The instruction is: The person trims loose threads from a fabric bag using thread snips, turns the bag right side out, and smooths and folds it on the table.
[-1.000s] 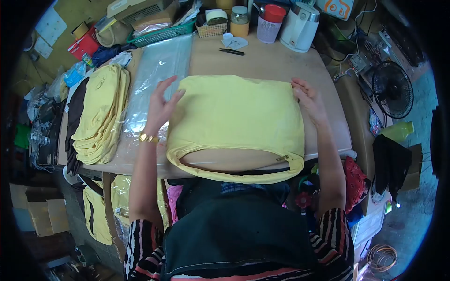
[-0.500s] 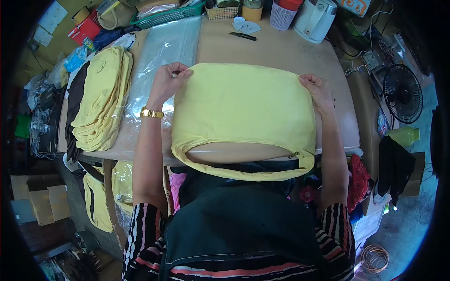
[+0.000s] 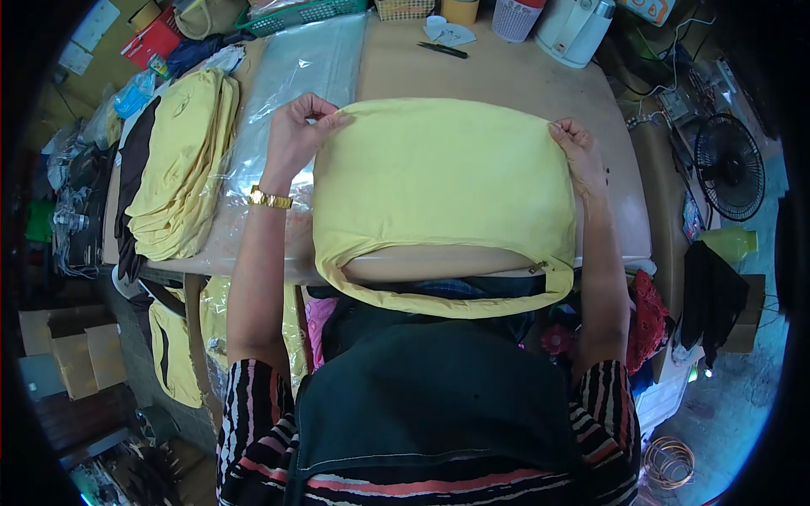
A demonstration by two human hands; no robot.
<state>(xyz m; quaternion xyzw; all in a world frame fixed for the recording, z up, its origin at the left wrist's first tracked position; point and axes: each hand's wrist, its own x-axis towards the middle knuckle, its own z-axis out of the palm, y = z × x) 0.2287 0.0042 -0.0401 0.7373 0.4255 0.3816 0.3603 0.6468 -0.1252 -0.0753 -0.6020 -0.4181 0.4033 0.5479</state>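
Note:
A yellow fabric shoulder bag [image 3: 447,181] is stretched between my hands over the front of the table, its strap loop toward my body. My left hand [image 3: 301,135] pinches its far left corner, thumb against fingers. At the far right corner, my right hand [image 3: 578,156] grips the cloth the same way. A small zipper pull [image 3: 537,267] shows near the right end of the bag's opening. To the left lies a stack of yellow fabric pieces [image 3: 186,160], with dark brown cloth [image 3: 139,169] beside it.
Clear plastic sheets [image 3: 308,67] lie left of centre on the table [image 3: 498,76]. A black pen-like tool [image 3: 442,50] rests farther back. Along the far edge stand a green basket [image 3: 304,14], a white kettle [image 3: 574,32] and containers. A fan [image 3: 729,167] is at right.
Both hands have lifted the bag's far edge slightly and spread a little farther apart. The bag appears slightly higher in view and tauter. Both corners are still gripped.

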